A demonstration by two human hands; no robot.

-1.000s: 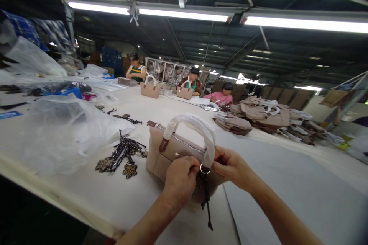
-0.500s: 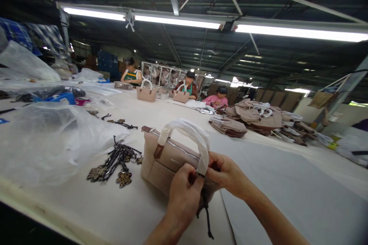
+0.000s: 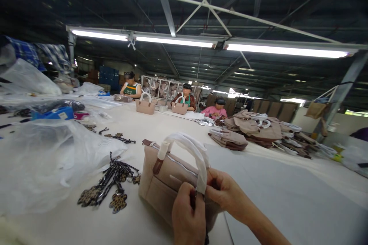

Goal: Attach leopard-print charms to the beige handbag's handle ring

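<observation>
My left hand point(image 3: 188, 214) is pinched narrow on the bag point(image 3: 161, 187) at the foot of its white-wrapped handle point(image 3: 186, 139), a small dark loop by the fingertips. My right hand point(image 3: 227, 195), also closed to a pinch, grips the bag just across that handle; exactly what lies between my fingers is hidden. The bag stands on the white table point(image 3: 129, 233) right before me, handle up. Just left of it lie charms point(image 3: 117, 202) on black cords, leopard-print and flower-shaped, with clear plastic point(image 3: 57, 160) beyond them. A grey sheet point(image 3: 287, 191) spreads to the right. Farther off there's a heap of bags point(image 3: 253, 126), two upright bags point(image 3: 145, 107) and three people point(image 3: 130, 88) beneath tube lights point(image 3: 172, 41).
</observation>
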